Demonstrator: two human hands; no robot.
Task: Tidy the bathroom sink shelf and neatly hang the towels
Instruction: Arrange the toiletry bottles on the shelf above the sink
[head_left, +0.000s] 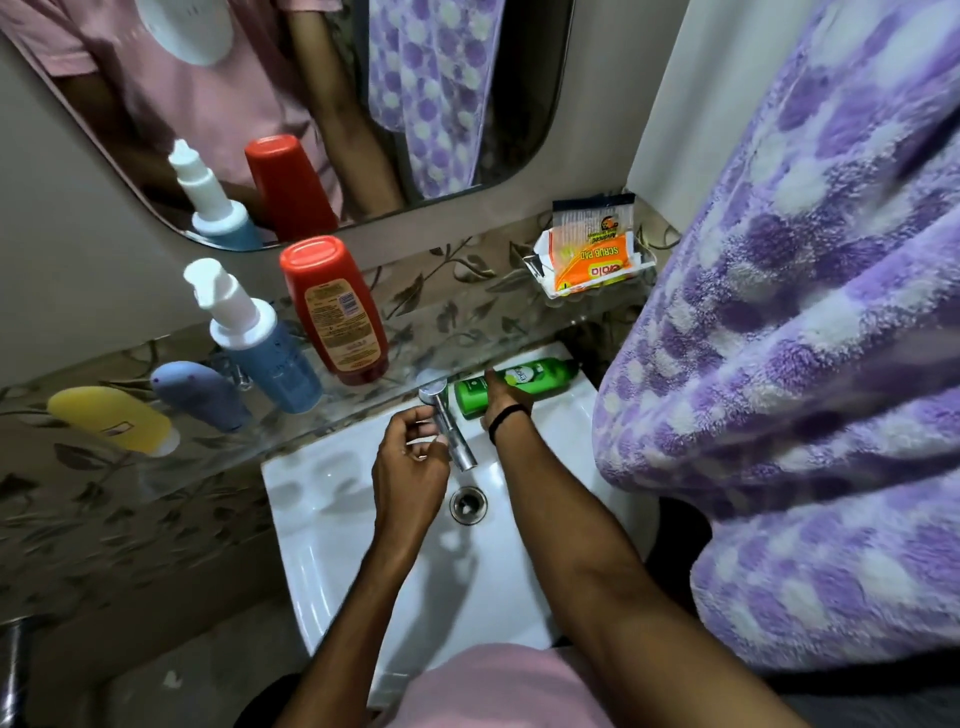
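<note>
Home bathroom: white sink (332, 519) with tap (452, 431), wall mirror (332, 104), glass shelf (363, 400) of toiletry bottles (335, 312), purple towel (810, 364) hanging.

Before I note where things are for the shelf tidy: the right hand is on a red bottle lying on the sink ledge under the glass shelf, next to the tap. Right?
Not quite: the bottle under the right hand is green, not red. The head view shows it lying on the sink ledge under the glass shelf, next to the tap. The red bottle stands up on the shelf.
</note>
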